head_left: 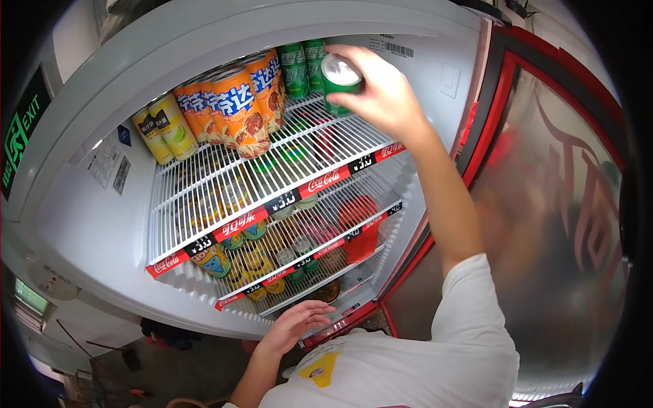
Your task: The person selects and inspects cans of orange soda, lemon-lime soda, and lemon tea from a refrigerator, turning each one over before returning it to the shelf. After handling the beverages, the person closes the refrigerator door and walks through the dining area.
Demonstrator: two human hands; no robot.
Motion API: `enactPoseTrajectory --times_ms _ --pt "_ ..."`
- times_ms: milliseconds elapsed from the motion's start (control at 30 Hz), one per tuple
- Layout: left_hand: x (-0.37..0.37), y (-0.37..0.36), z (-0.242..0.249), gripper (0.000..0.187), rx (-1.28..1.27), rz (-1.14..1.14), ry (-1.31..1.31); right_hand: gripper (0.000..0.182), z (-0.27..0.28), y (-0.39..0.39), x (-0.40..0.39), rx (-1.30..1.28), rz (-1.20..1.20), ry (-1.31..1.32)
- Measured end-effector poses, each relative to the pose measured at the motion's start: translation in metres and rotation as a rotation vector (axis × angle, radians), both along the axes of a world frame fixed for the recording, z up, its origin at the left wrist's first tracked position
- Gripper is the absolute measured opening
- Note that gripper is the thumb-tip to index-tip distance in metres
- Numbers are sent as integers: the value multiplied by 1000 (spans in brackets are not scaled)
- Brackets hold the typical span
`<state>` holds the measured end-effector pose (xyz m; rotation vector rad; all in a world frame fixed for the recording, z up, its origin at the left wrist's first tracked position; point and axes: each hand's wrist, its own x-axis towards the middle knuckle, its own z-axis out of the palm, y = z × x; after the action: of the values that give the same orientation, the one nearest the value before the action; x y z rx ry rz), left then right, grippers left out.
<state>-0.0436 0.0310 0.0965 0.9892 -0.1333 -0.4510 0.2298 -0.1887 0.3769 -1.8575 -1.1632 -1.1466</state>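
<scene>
My right hand [377, 92] is wrapped round a green soda can [340, 80] with a silver top, at the right end of the top wire shelf [224, 197]. Right behind it stand more green cans [294, 71]. To their left are several orange cans [238, 112] with blue and white lettering, then two yellow cans [171, 126] by the left wall. Low in front of the fridge, my left hand [294, 328] hangs with its fingers stretched out and nothing in it.
The fridge door [544, 224] with its red frame stands open on the right. Lower shelves hold bottles and yellow cans [258, 262], plus a red item [357, 212]. Red and black price strips [323, 182] edge the shelves. A green exit sign [26, 129] is at far left.
</scene>
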Motion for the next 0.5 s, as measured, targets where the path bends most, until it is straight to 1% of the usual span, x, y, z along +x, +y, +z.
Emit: enactPoseTrajectory --times_ms 33,100,167,200,267,333,367,400,433,500 --pt "2 -1 0 46 -2 -1 1 68 -4 -5 -24 38 28 -8" --pt "5 -2 -2 47 -16 -38 26 72 -13 -22 -62 134 23 -188" --pt "9 -6 -3 47 -40 -65 21 78 -37 -40 -98 341 209 -83" --pt "9 -9 -2 48 -37 -63 42 77 -51 -47 -118 424 230 -83" --pt "12 -15 -3 48 -83 -106 72 79 -87 -60 -138 556 349 -110" --pt "13 -21 -13 48 -132 -135 98 84 -136 -71 -145 549 553 -49" --pt "14 -23 -18 49 -152 -145 104 84 -155 -76 -155 467 568 81" --pt "17 -24 -26 52 -183 -185 96 83 -174 -81 -165 383 570 209" --pt "20 -27 -28 52 -181 -179 110 81 -185 -83 -174 266 483 371" --pt "27 -35 -30 55 -249 -181 179 67 -201 -74 -170 39 417 580"
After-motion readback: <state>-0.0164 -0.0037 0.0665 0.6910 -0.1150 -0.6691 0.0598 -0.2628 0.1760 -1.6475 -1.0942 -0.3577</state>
